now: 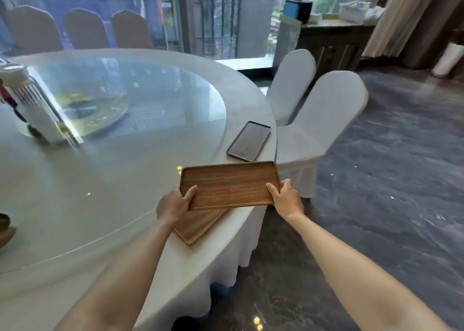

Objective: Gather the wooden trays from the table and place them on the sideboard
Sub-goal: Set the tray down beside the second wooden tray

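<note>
A rectangular wooden tray point(229, 184) is held level just above the table's right edge. My left hand point(174, 205) grips its near left corner and my right hand point(285, 197) grips its near right corner, thumbs on top. Under it a second wooden tray point(198, 226) lies on the white tablecloth, turned at an angle and partly hidden by the upper tray and my left hand. A third tray point(248, 141), darker and glossy, lies farther along the table edge. The dark sideboard point(334, 44) stands at the back right by the window.
The round table point(150, 230) carries a glass turntable point(125, 100) with a bottle and box at the left. Two white-covered chairs point(319, 120) stand against the table's right side. Dark marble floor point(389, 180) spreads to the right toward the sideboard, whose top holds boxes.
</note>
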The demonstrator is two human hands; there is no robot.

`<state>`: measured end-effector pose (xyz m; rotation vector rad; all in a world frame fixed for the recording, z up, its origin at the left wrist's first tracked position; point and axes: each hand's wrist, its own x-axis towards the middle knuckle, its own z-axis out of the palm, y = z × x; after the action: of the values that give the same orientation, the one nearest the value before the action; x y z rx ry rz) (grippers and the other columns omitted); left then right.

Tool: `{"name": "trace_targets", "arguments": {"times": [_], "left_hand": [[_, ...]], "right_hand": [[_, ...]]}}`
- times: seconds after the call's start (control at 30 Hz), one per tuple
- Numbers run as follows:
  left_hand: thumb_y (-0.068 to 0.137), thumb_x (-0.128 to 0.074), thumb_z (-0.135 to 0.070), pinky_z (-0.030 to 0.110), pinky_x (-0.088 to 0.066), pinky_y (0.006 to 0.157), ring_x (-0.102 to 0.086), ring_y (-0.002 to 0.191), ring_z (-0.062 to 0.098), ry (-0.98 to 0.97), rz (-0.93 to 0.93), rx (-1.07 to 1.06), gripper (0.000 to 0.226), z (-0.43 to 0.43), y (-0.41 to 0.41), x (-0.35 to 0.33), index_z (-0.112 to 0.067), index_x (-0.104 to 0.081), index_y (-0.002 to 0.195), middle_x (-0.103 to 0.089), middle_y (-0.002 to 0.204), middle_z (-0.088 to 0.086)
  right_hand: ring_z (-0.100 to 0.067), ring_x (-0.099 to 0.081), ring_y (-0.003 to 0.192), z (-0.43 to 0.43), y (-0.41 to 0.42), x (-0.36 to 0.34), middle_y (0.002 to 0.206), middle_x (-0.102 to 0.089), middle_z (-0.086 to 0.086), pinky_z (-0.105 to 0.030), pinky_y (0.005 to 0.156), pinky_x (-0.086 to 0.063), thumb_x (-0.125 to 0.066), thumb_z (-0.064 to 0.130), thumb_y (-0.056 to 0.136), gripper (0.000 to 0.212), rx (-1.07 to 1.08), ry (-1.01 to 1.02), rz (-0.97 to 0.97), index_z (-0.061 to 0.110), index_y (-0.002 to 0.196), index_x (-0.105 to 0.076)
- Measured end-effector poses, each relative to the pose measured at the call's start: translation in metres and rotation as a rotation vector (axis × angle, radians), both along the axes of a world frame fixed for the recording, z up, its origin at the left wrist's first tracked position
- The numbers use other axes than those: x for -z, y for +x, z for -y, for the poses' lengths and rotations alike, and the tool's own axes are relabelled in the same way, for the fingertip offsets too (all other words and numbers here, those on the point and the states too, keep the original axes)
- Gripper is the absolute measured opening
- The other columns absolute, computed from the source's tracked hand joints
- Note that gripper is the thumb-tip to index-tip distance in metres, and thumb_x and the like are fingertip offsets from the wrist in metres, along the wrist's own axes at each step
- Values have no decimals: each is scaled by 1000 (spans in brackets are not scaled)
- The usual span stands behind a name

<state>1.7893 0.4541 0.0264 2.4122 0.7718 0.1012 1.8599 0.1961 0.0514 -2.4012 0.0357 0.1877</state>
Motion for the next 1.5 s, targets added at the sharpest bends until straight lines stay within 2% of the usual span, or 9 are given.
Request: {"name": "trace_targets", "arguments": {"times": [0.07,0.17,0.3,0.57,0.77,0.93,1.13,1.3,1.5], "left_hand": [[89,-41,-57,39,-44,77,-60,102,38,5,-18,-56,58,-5,15,-1,-3,-57,104,-66,109,21],[88,-41,-57,39,-44,77,-60,101,38,-5,-51,-146,59,-13,26,3,-2,-56,104,-66,108,21],[88,-41,-58,36,-41,71,-60,96,36,-20,-102,-293,58,-19,19,16,-3,-54,102,-66,104,18],[94,-29,-52,34,-39,68,-61,95,36,19,-200,-617,55,10,5,42,-3,-53,104,-66,102,18],[99,-21,-37,39,-45,78,-60,98,40,45,-302,-776,48,40,-4,56,-1,-52,104,-65,105,25],[100,-18,-33,39,-46,76,-61,95,39,56,-398,-765,48,53,-12,70,-2,-53,108,-66,104,22],[101,-16,-28,37,-43,71,-62,92,36,95,-467,-692,46,52,-21,82,-3,-53,109,-66,102,19],[101,-16,-24,34,-39,69,-62,93,34,87,-514,-661,43,52,-22,90,-2,-53,111,-65,104,18],[101,-16,-25,33,-40,65,-62,86,31,97,-497,-638,43,48,-22,93,-3,-53,104,-65,97,16]], "right_hand": [[-26,-58,86,-8,31,3,104,-61,-13,-37,66,-47,-40,49,92,44,-64,2,-19,8,108,-41],[-30,-58,90,-25,66,13,97,-57,-10,-41,75,-47,-35,47,94,44,-140,13,-59,7,110,-41],[-25,-50,80,-50,98,35,90,-54,-7,-36,69,-37,-26,41,97,40,-275,-30,-101,7,110,-43],[-29,-56,87,-80,143,64,95,-58,-10,-41,76,-43,-23,35,99,35,-636,-110,-144,8,100,-45],[-31,-58,89,-83,161,76,89,-55,-7,-43,78,-46,-23,34,99,36,-858,-194,-156,6,99,-46],[-25,-55,76,-83,164,87,77,-52,0,-40,71,-46,-24,35,98,29,-965,-242,-166,14,90,-41],[-22,-47,64,-77,159,100,68,-47,3,-32,57,-33,-22,36,99,27,-1080,-374,-60,17,85,-34],[-33,-62,79,-80,162,102,88,-66,-11,-33,60,-37,-21,33,99,32,-1136,-458,-2,10,100,-42],[-30,-60,73,-79,163,100,88,-66,-11,-32,59,-39,-20,33,99,33,-1195,-540,57,10,105,-42]]}}
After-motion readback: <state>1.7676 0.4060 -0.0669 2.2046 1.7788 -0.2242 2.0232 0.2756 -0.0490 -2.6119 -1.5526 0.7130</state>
